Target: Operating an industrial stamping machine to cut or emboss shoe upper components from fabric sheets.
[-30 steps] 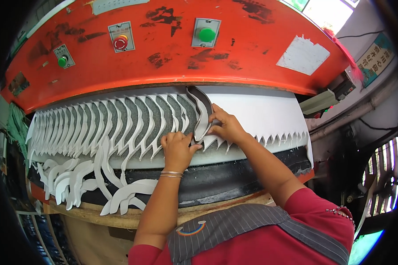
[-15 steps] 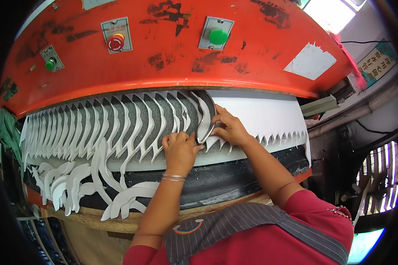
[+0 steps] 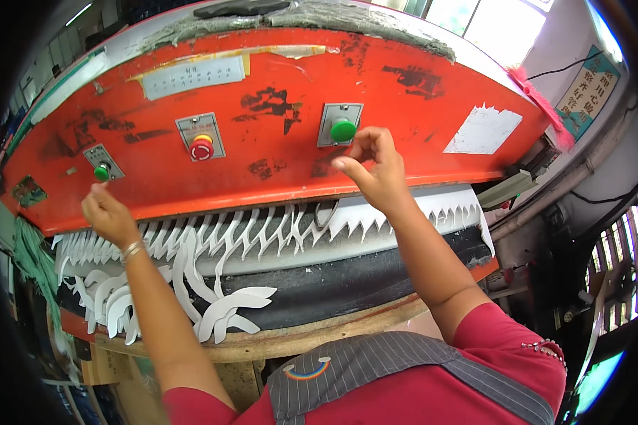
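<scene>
A broad orange-red machine panel (image 3: pixel 425 152) spans the view, its lower edge overhanging a white sheet (image 3: pixel 432 201) and hiding the sheet's far side. Below the panel, nearer the person, come the sheet's jagged near edge, a black strip (image 3: pixel 319 287) and a wooden edge (image 3: pixel 319 329). The hands are well apart in front of the panel, leaving room between them around its red stop button (image 3: pixel 200 146).

The left hand (image 3: pixel 110 214), with silver bangles (image 3: pixel 132 249) at the wrist, is raised at the panel's left end, its loosely curled, unclenched fingers just below a small green button (image 3: pixel 102 173). The right hand (image 3: pixel 377 166) is raised right of the panel's middle, beside a larger green button (image 3: pixel 343 130); its fingers bend inward and the thumb stands apart, the grasp open and empty. Whether either hand touches its button, I cannot tell.

Both buttons are round and mounted on grey plates on the panel. A curved metal cutter (image 3: pixel 324 214) sits on the sheet below the panel's larger button, its far end hidden by the panel. Left of the cutter, the sheet is a row of wavy, pointed ribs. Loose curved white pieces (image 3: pixel 227 308) lie heaped below the panel's left half.
</scene>
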`<move>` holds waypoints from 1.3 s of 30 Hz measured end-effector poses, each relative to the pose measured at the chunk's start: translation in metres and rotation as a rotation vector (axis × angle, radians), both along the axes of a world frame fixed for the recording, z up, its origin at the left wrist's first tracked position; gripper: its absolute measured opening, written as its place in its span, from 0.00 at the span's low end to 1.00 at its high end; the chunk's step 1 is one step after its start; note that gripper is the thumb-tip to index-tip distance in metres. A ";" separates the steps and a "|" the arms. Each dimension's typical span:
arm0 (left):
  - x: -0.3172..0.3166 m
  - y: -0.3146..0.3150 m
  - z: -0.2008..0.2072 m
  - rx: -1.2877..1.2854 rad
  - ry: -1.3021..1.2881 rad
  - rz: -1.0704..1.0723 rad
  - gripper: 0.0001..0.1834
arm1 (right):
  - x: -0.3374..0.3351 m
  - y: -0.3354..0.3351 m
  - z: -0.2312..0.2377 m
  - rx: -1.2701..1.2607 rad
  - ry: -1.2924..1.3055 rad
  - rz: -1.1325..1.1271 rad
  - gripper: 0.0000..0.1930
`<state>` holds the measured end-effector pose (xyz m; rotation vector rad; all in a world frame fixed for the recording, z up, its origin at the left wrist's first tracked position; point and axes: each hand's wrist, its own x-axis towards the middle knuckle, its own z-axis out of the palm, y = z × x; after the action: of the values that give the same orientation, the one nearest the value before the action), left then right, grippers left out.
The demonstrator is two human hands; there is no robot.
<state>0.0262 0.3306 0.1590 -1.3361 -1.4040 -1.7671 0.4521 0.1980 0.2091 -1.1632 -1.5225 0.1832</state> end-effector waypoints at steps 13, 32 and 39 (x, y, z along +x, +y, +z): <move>0.102 -0.213 -0.088 -0.993 0.172 -1.070 0.08 | -0.019 -0.151 -0.096 -0.709 -0.523 0.226 0.28; 0.198 -0.264 -0.075 -1.420 0.523 -1.014 0.18 | 0.004 -0.156 -0.083 -1.021 -0.596 0.419 0.24; 0.273 -0.149 -0.111 -0.899 0.394 -0.768 0.38 | 0.025 0.026 -0.128 -0.869 -0.350 -0.255 0.25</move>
<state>0.2988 0.1814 0.0477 -2.8090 -1.6221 -1.0782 0.4772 0.2239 0.0815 -2.1537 -1.6136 0.5224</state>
